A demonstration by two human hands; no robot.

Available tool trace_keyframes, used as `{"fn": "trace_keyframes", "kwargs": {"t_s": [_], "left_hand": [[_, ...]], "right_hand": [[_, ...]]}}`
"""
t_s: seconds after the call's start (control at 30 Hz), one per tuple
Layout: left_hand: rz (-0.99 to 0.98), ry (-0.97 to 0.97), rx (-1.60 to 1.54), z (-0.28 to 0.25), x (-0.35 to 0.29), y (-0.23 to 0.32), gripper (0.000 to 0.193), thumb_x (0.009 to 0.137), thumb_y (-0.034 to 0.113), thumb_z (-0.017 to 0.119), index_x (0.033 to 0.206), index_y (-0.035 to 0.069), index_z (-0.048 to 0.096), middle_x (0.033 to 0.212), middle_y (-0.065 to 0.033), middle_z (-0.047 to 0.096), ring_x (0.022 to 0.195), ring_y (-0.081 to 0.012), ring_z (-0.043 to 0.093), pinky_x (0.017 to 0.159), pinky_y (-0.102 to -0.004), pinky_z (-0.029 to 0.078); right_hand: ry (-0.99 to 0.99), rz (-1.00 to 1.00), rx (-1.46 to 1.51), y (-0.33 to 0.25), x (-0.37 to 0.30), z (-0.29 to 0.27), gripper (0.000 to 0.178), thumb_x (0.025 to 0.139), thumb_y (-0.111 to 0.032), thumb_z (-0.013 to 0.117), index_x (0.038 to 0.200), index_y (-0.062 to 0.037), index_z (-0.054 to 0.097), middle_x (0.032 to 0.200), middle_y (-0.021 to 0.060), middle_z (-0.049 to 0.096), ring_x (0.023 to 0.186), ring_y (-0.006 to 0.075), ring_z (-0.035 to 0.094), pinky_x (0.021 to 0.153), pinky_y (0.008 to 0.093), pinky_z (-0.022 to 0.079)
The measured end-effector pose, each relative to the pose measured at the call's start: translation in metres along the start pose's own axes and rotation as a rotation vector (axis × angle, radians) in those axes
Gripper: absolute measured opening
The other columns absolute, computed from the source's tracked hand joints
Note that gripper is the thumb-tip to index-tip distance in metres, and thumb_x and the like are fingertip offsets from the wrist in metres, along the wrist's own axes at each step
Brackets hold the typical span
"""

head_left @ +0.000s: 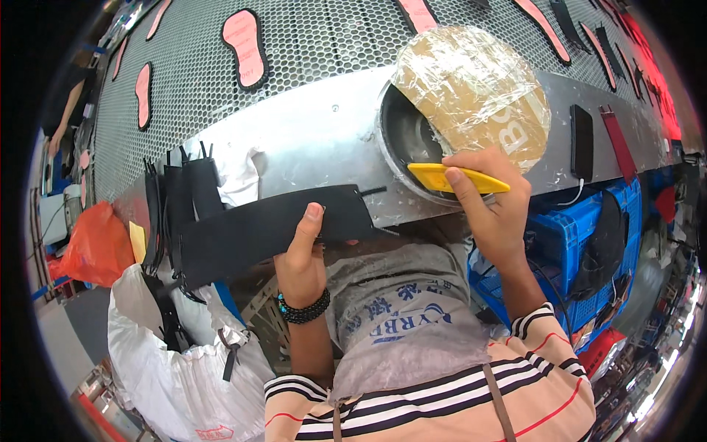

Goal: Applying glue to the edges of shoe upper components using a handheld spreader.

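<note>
My left hand grips a long black strip, thumb on top and the other fingers hidden beneath it. The strip lies slanted in front of me, with thin tabs at its ends. In my right hand is a yellow scraper, pinched between thumb and fingers. It is over the near rim of a round metal pot. A cardboard lid, wrapped in clear tape, covers most of the pot; its dark inside shows at the left.
Pink insoles with black edges lie on the mesh conveyor. More black strips hang at the left, by a white sack and a red bag. A phone lies right of the pot, above a blue crate.
</note>
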State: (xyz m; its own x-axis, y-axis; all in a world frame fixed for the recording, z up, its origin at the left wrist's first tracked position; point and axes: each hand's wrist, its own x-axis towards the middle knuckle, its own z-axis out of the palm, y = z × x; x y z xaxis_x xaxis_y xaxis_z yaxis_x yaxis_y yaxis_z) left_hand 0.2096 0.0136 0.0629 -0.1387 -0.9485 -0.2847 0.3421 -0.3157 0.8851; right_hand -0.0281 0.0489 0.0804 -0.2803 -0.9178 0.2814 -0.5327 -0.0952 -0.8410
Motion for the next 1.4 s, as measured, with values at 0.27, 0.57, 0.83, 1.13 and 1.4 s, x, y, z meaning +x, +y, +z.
{"fn": "trace_keyframes", "kwargs": {"t_s": [0.27, 0.57, 0.83, 1.13, 1.4], "left_hand": [[0.001, -0.074, 0.168, 0.011, 0.014, -0.003, 0.023, 0.099, 0.013, 0.06, 0.092, -0.007, 0.069, 0.082, -0.0118, 0.07, 0.066, -0.0198, 0.065, 0.063, -0.0309, 0.053], [-0.057, -0.041, 0.153, 0.022, 0.017, 0.005, 0.029, 0.099, 0.015, 0.06, 0.117, -0.007, 0.065, 0.092, -0.0137, 0.07, 0.069, -0.0187, 0.066, 0.062, -0.0291, 0.057], [-0.033, -0.058, 0.25, 0.023, 0.011, 0.009, 0.031, 0.101, 0.014, 0.057, 0.121, -0.01, 0.062, 0.099, -0.0172, 0.07, 0.072, -0.0189, 0.068, 0.058, -0.0285, 0.057], [0.023, -0.057, 0.271, 0.024, 0.013, 0.013, 0.033, 0.102, 0.022, 0.059, 0.121, -0.005, 0.063, 0.095, -0.0112, 0.069, 0.073, -0.0148, 0.066, 0.06, -0.0268, 0.059], [0.1, 0.001, 0.141, 0.024, 0.014, 0.009, 0.035, 0.104, 0.02, 0.055, 0.128, -0.004, 0.057, 0.1, -0.0137, 0.069, 0.075, -0.0199, 0.07, 0.059, -0.027, 0.06]], "right_hand": [[-0.029, 0.04, 0.023, 0.002, 0.009, 0.002, 0.01, 0.092, -0.009, 0.069, 0.094, 0.0016, 0.07, 0.086, 0.0097, 0.07, 0.076, 0.0156, 0.065, 0.069, 0.0281, 0.048], [-0.025, 0.126, 0.435, -0.012, 0.024, -0.015, 0.01, 0.092, -0.008, 0.069, 0.094, 0.0015, 0.071, 0.086, 0.007, 0.071, 0.076, 0.0121, 0.062, 0.069, 0.0273, 0.048], [-0.221, -0.378, 0.065, -0.023, 0.028, 0.0, 0.019, 0.08, -0.012, 0.08, 0.095, -0.0024, 0.073, 0.077, 0.0067, 0.066, 0.07, 0.0216, 0.057, 0.065, 0.0318, 0.044], [-0.541, -0.618, 0.108, -0.026, 0.035, -0.014, 0.024, 0.074, -0.021, 0.082, 0.092, -0.0057, 0.075, 0.078, 0.0024, 0.064, 0.067, 0.0201, 0.053, 0.058, 0.0317, 0.039], [-0.152, -0.393, 0.172, -0.044, 0.015, -0.01, 0.016, 0.081, -0.003, 0.077, 0.094, -0.0024, 0.066, 0.094, 0.0093, 0.066, 0.075, 0.0243, 0.061, 0.068, 0.0318, 0.05]]}}
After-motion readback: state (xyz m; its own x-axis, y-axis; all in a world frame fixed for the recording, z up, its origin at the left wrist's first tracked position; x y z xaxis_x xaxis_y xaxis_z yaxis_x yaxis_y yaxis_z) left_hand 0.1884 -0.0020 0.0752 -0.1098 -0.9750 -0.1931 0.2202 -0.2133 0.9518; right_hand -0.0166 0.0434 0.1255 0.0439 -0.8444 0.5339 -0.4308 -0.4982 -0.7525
